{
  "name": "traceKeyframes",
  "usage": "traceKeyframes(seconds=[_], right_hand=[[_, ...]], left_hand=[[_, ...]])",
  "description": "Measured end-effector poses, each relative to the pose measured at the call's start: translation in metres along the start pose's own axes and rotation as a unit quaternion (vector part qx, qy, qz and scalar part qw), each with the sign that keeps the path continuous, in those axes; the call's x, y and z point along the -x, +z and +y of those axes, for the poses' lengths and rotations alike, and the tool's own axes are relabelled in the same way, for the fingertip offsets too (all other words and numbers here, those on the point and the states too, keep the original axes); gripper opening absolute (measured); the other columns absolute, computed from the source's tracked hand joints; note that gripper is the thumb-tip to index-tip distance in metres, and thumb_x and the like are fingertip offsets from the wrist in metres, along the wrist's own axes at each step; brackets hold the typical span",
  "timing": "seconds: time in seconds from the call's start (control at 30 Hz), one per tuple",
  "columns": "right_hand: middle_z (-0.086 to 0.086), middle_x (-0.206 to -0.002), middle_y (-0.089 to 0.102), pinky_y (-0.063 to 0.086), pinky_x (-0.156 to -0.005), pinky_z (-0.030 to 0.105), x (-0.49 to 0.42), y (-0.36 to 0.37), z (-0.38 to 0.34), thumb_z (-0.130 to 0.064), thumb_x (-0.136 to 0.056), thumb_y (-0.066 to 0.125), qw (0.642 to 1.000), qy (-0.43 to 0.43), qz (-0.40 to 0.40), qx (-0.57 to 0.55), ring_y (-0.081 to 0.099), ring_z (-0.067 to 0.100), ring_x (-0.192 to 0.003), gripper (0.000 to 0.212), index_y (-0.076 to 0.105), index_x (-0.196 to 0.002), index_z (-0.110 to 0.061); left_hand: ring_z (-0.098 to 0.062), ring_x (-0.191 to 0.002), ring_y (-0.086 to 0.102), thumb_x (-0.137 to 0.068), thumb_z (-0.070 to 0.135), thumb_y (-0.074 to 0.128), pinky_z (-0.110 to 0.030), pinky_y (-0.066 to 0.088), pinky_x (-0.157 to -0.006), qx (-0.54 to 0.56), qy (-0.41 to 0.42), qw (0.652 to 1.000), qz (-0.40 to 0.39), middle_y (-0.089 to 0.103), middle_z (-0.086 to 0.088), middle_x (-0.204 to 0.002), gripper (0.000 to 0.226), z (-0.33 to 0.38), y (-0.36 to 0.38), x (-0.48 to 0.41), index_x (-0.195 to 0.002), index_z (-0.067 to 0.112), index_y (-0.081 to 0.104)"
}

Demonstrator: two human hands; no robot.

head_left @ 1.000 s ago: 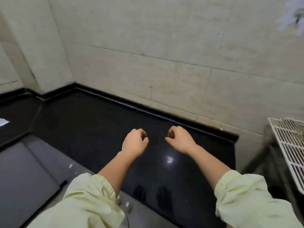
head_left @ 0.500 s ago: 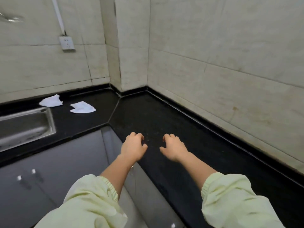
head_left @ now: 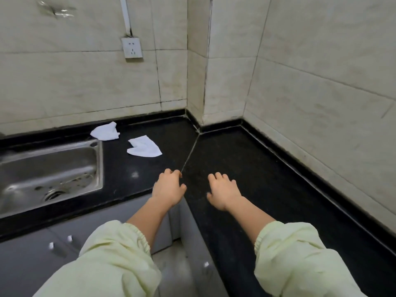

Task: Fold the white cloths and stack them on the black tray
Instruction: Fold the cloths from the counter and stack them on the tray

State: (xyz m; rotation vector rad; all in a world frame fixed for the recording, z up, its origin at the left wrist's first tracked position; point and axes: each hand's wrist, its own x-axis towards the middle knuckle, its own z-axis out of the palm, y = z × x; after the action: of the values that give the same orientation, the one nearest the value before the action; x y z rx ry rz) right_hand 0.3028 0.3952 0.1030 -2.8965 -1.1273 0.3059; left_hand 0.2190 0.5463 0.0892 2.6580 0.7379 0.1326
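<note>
Two white cloths lie crumpled on the black counter near the back wall: one cloth [head_left: 105, 131] by the sink's far corner, the other cloth [head_left: 144, 146] a little nearer and to the right. My left hand [head_left: 169, 188] and my right hand [head_left: 222, 192] hover over the counter's inner corner, well short of both cloths. Both hands hold nothing, with fingers loosely curled downward. No black tray is in view.
A steel sink [head_left: 48, 170] is set into the counter [head_left: 246, 168] at the left. Tiled walls close the back and right, with a wall socket [head_left: 131, 47] above the cloths. Grey cabinet doors [head_left: 30, 254] run below the counter edge.
The view has swung left: the wire rack at right is gone, and the sink, socket and two cloths have come into view. Both hands stay held out in front.
</note>
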Motion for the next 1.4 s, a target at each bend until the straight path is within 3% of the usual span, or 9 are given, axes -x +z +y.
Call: traceKeyframes(seconds=[0.27, 0.63, 0.73, 0.97, 1.2, 1.4], right_hand=[[0.011, -0.139, 0.041, 0.037, -0.103, 0.048, -0.119, 0.004, -0.037, -0.029, -0.094, 0.053, 0.999, -0.027, -0.022, 0.001, 0.038, 0.032, -0.13, 0.051, 0.034, -0.139, -0.013], [0.01, -0.138, 0.042, 0.035, -0.105, 0.048, -0.286, 0.033, -0.099, -0.03, -0.095, 0.049, 0.997, -0.021, -0.072, -0.034, 0.038, 0.03, -0.129, 0.049, 0.035, -0.139, -0.013], [0.01, -0.138, 0.042, 0.035, -0.105, 0.047, -0.322, 0.045, -0.113, -0.028, -0.095, 0.05, 0.994, -0.022, -0.093, -0.047, 0.039, 0.03, -0.128, 0.049, 0.036, -0.139, -0.013], [0.01, -0.136, 0.041, 0.037, -0.103, 0.042, -0.378, 0.064, -0.132, -0.02, -0.091, 0.055, 0.992, -0.057, -0.114, -0.022, 0.038, 0.029, -0.127, 0.052, 0.037, -0.139, -0.013], [0.011, -0.128, 0.047, 0.037, -0.097, 0.035, -0.411, 0.071, -0.143, -0.011, -0.088, 0.054, 0.989, -0.112, -0.091, 0.031, 0.043, 0.027, -0.12, 0.039, 0.048, -0.127, -0.008], [0.009, -0.123, 0.051, 0.04, -0.096, 0.033, -0.425, 0.07, -0.144, -0.014, -0.088, 0.057, 0.989, -0.102, -0.103, 0.014, 0.048, 0.025, -0.116, 0.034, 0.053, -0.121, -0.008]], left_hand=[[-0.028, -0.124, 0.041, -0.092, 0.03, 0.054, -0.043, 0.046, -0.095, 0.007, -0.075, 0.996, 0.04, 0.043, -0.009, -0.134, 0.042, -0.067, -0.004, -0.093, -0.131, 0.018, 0.049], [-0.026, -0.122, 0.038, -0.091, 0.028, 0.054, -0.039, 0.046, -0.093, -0.005, -0.092, 0.995, -0.026, 0.043, -0.007, -0.132, 0.041, -0.193, 0.013, -0.232, -0.129, 0.015, 0.048], [-0.024, -0.125, 0.039, -0.091, 0.029, 0.055, -0.038, 0.045, -0.096, -0.032, -0.063, 0.996, -0.051, 0.041, -0.005, -0.137, 0.045, -0.222, 0.02, -0.261, -0.133, 0.016, 0.046], [-0.016, -0.125, 0.042, -0.087, 0.032, 0.055, -0.029, 0.039, -0.1, -0.084, 0.103, 0.983, -0.126, 0.044, 0.003, -0.136, 0.047, -0.254, 0.032, -0.307, -0.133, 0.023, 0.049], [-0.021, -0.109, 0.046, -0.085, 0.023, 0.05, -0.031, 0.043, -0.087, -0.079, 0.125, 0.979, -0.141, 0.048, -0.002, -0.118, 0.036, -0.26, 0.038, -0.332, -0.121, 0.018, 0.051], [-0.016, -0.106, 0.045, -0.082, 0.048, 0.055, -0.03, 0.043, -0.089, -0.073, 0.122, 0.977, -0.157, 0.049, 0.003, -0.116, 0.043, -0.261, 0.038, -0.342, -0.118, 0.024, 0.051]])
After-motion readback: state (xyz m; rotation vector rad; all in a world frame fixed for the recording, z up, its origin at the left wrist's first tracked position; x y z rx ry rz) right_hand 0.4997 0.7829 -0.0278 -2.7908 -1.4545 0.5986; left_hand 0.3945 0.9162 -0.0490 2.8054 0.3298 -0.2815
